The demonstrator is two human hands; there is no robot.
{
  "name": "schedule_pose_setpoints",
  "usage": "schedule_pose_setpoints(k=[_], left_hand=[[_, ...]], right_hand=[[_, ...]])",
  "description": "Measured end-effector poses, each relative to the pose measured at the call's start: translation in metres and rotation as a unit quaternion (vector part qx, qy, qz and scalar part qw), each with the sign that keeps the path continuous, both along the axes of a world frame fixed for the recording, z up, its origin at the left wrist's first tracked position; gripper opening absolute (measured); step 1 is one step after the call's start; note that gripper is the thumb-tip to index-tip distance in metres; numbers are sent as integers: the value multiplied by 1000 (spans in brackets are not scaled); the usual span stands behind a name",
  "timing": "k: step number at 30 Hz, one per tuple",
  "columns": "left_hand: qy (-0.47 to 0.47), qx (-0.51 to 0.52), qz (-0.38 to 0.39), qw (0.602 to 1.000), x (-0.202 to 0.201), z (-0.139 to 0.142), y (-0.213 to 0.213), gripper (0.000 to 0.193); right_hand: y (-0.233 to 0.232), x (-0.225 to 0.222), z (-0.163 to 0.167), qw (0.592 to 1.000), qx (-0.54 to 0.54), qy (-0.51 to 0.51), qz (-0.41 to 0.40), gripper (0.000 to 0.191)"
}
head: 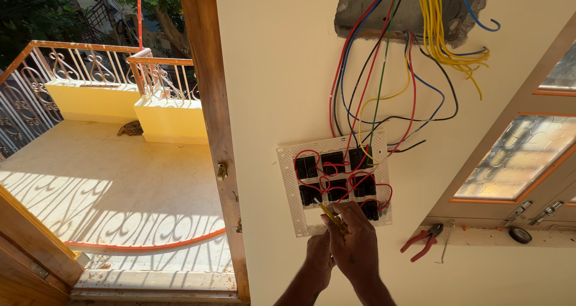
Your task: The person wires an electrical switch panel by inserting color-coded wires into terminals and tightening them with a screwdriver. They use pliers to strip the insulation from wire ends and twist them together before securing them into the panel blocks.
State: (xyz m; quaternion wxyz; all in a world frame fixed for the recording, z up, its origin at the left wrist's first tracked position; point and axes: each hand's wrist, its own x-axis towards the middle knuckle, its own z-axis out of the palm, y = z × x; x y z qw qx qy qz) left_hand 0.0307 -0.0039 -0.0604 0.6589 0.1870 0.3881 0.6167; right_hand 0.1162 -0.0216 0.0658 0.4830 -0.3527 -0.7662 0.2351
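A white switch plate (294, 198) hangs back-side out against the cream wall, with several black switch modules (333, 162) looped by red wires. Red, blue, black, green and yellow wires (384, 90) run from it up to an open wall box (360, 12). My right hand (358, 243) is at the plate's lower edge, closed around a yellow-handled screwdriver (329, 212) whose tip points at the lower modules. My left hand (317, 259) sits just beside and below it, fingers curled at the plate's bottom rim; whether it grips the plate is unclear.
Red-handled pliers (423, 241) and a black tape roll (520, 234) lie on the window ledge at right, below a textured glass window (516, 156). A wooden door frame (210, 132) at left opens onto a sunlit balcony with a railing (96, 66) and an orange hose (144, 245).
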Motion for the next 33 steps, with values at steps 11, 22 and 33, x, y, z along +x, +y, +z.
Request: schedule_pose_setpoints(k=[11, 22, 33], left_hand=[[-4, -28, -6, 1000, 1, 13, -1, 38], [146, 18, 92, 985, -5, 54, -34, 35], [236, 335, 162, 898, -30, 87, -35, 33]], right_hand=[[4, 6, 1, 1000, 11, 0, -24, 20], [4, 0, 1, 1000, -1, -8, -21, 22], [-20, -4, 21, 1000, -5, -1, 16, 25]])
